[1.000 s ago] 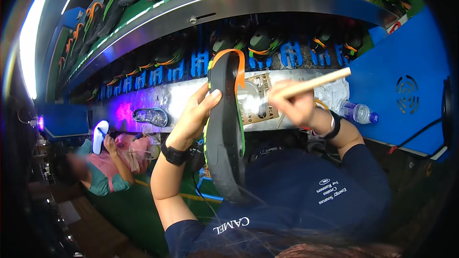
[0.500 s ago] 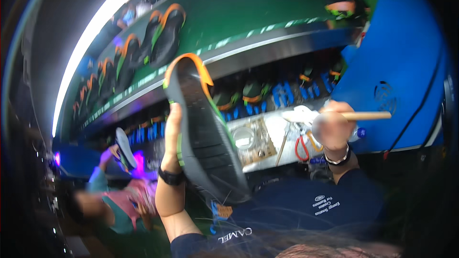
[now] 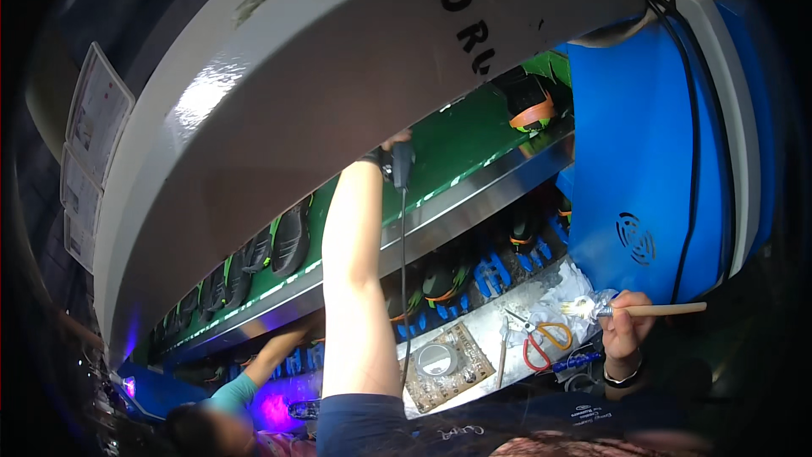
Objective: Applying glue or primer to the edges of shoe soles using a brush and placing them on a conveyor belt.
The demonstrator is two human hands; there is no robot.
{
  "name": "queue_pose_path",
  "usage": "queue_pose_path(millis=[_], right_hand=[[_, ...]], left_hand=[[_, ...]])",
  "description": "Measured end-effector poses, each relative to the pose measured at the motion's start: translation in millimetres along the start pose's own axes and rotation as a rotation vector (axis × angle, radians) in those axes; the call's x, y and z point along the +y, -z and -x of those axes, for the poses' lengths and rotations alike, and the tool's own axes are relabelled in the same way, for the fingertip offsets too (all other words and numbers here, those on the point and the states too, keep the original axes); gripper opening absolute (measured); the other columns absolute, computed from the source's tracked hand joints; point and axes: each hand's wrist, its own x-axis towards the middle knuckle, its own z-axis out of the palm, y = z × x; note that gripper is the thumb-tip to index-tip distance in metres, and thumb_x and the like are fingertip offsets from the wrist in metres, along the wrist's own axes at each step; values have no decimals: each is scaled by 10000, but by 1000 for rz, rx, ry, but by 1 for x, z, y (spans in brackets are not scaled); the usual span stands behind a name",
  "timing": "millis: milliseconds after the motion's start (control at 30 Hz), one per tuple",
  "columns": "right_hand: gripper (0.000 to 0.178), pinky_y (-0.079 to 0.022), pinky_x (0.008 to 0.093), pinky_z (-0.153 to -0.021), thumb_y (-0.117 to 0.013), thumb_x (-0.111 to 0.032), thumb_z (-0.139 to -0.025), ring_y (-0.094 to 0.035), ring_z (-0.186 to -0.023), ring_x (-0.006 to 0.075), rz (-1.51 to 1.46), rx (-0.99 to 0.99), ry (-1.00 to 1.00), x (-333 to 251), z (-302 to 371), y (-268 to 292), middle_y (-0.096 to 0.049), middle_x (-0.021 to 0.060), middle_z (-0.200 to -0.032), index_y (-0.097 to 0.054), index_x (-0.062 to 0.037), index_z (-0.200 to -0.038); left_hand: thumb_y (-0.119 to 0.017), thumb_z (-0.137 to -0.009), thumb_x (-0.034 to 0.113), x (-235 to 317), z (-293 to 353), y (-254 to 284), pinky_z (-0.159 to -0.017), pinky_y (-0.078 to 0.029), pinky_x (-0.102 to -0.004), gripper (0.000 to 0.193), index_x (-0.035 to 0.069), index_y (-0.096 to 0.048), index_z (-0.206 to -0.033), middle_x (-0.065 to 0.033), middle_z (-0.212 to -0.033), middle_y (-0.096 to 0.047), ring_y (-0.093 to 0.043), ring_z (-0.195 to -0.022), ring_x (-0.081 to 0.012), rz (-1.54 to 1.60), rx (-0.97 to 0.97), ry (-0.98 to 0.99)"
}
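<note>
My left hand [image 3: 395, 142] reaches far over the green conveyor belt [image 3: 452, 131], mostly hidden behind the edge of a grey hood, so I cannot see its fingers or anything in them. A black band circles that wrist, and beside it is a black device [image 3: 403, 166] with a cable hanging down. My right hand [image 3: 623, 332] is closed around the wooden handle of a brush [image 3: 668, 310]. The brush's whitish head points left, over crumpled white material on the bench [image 3: 541, 296].
Red- and orange-handled scissors [image 3: 536, 347] and a clear round dish [image 3: 436, 360] on a brown board lie on the bench. Dark shoe soles [image 3: 290, 241] line the belt. The grey hood [image 3: 364, 59] overhangs it; a blue cabinet [image 3: 634, 178] stands right. A co-worker's arm [image 3: 275, 351] reaches in at lower left.
My left arm has stretched out over the belt, and the shoe sole it held is no longer visible in that hand. My right hand has lowered with the brush. The view has shifted.
</note>
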Motion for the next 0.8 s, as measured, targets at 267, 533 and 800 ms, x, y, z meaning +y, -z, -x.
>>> queue_pose_path(millis=[267,533,800], right_hand=[[157,-280,185,-414,-519,-123,-760,-358,-444,55,-40,-44,-214,32,-6,4,-407,22,-569,-465,11,-820],[157,-266,187,-411,-521,-107,-764,-358,-444,51,-47,-131,-179,34,-5,-9,-415,24,-572,-466,17,-844],[148,-273,189,-432,-517,-97,-770,-359,-461,49,-90,-174,-238,35,-3,-18,-407,16,-569,-471,21,-847]], left_hand=[[-658,-627,460,-29,152,59,-640,-470,-321,555,-24,-566,-883,-123,-676,-608,-607,-693,-242,-1036,385,-193],[-609,-535,633,-89,188,168,-797,-432,-371,984,-101,-361,-1141,-272,-997,-531,-551,-917,-343,-1266,505,535],[-771,-524,337,-62,210,212,-767,-438,-345,914,-74,-290,-1184,-196,-973,-544,-556,-871,-262,-957,1000,-282]])
